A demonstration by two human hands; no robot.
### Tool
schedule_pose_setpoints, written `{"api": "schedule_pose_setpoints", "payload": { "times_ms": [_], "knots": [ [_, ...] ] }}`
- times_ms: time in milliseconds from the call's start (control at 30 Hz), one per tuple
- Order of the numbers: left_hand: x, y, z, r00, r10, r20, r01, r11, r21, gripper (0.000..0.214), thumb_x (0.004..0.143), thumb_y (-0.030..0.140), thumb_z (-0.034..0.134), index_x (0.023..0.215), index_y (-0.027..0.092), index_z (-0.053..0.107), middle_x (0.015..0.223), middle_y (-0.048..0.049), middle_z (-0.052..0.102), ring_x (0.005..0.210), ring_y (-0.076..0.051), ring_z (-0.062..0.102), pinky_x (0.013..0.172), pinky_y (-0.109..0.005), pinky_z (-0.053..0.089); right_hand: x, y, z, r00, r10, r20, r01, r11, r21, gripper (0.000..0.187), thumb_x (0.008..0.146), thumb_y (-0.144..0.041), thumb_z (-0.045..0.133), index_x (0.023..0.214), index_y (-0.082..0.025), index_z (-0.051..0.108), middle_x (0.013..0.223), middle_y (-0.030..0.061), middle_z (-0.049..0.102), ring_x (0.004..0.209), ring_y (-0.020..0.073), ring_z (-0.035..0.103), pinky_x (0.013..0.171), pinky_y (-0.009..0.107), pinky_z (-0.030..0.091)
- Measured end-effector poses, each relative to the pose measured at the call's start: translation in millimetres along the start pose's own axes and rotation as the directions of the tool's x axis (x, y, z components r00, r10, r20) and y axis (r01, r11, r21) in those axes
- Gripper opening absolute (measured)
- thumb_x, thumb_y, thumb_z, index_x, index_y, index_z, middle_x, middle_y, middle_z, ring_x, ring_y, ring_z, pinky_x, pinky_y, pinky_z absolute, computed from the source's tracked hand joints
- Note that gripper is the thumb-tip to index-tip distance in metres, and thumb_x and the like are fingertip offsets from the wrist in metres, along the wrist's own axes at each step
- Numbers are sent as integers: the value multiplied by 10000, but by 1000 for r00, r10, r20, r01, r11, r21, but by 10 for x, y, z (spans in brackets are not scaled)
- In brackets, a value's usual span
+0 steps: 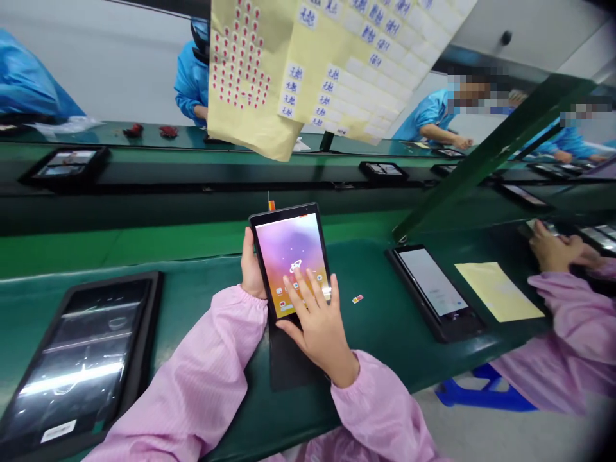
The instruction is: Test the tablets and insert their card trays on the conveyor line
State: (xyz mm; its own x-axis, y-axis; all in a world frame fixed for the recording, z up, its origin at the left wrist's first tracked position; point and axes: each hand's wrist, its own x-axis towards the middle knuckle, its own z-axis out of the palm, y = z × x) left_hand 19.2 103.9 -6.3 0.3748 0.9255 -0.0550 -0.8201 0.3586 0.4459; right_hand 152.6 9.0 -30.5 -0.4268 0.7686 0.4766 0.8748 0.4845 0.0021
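Observation:
A black tablet (287,247) with a lit purple and orange screen is propped up at the middle of the green bench. My left hand (251,268) grips its left edge, fingers wrapped behind it. Over the lower part of the screen lies my right hand (317,321), fingers spread and touching the glass. A small orange tab (272,205) sticks up above the tablet's top edge. A dark pad (289,362) lies under the tablet. Both my arms wear pink sleeves.
A tablet in a black tray (81,359) lies at the left, another tablet (436,289) and a yellow sheet (498,292) at the right. A tiny card (357,299) lies between. A neighbour's hands (553,247) work at the far right. Yellow sticker sheets (308,64) hang overhead.

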Motion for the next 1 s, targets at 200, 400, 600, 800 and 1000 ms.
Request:
{"api": "schedule_pose_setpoints", "payload": {
  "times_ms": [200, 400, 600, 800, 1000],
  "knots": [
    [-36, 5, 78, 1000, -22, 19, 22, 1000, -3, 775, 782, 782, 399, 1176, 159, 637, 1136, -123, 694, 1234, -403, 532, 1063, -550, 402, -242, -31, -64, 999, 1, 35, 0, 1000, -29, 664, 928, -568, 428, 1481, -209, 348, 1501, 71, 407, 1394, 295, 358, 1181, 557, -84],
    [-65, 14, 131, 1000, 9, 30, -9, 1000, -6, 759, 787, 780, 401, 1142, 158, 653, 1110, -111, 704, 1180, -391, 575, 1033, -532, 436, -286, -29, -162, 1000, -18, 10, 18, 1000, -18, 605, 939, -546, 420, 1441, -208, 423, 1476, 67, 446, 1375, 298, 386, 1183, 553, -74],
    [-61, -49, 205, 978, 210, -7, -208, 975, 81, 743, 788, 791, 377, 1078, 177, 679, 1056, -102, 716, 1085, -349, 640, 929, -477, 527, -90, 50, -253, 973, 44, -227, -17, 992, 122, 473, 1003, -418, 309, 1367, -188, 505, 1422, 107, 518, 1347, 249, 435, 1184, 557, 97],
    [-73, -157, 249, 898, 430, -96, -401, 888, 225, 757, 786, 802, 332, 1139, 214, 654, 1263, -84, 639, 1199, -303, 579, 888, -376, 554, 504, -38, -189, 956, 245, -159, -199, 945, 261, 606, 996, -477, 253, 1493, -133, 294, 1573, 134, 258, 1464, 263, 215, 1186, 564, 83],
    [-106, -215, 258, 813, 560, -158, -481, 800, 359, 779, 800, 792, 289, 1174, 212, 649, 1259, -81, 644, 1181, -301, 590, 845, -372, 560, 440, -385, -169, 960, 281, -18, -252, 885, 392, 691, 980, -531, 246, 1530, -121, 158, 1603, 114, 152, 1487, 270, 120, 1191, 566, 63]
  ]
}}
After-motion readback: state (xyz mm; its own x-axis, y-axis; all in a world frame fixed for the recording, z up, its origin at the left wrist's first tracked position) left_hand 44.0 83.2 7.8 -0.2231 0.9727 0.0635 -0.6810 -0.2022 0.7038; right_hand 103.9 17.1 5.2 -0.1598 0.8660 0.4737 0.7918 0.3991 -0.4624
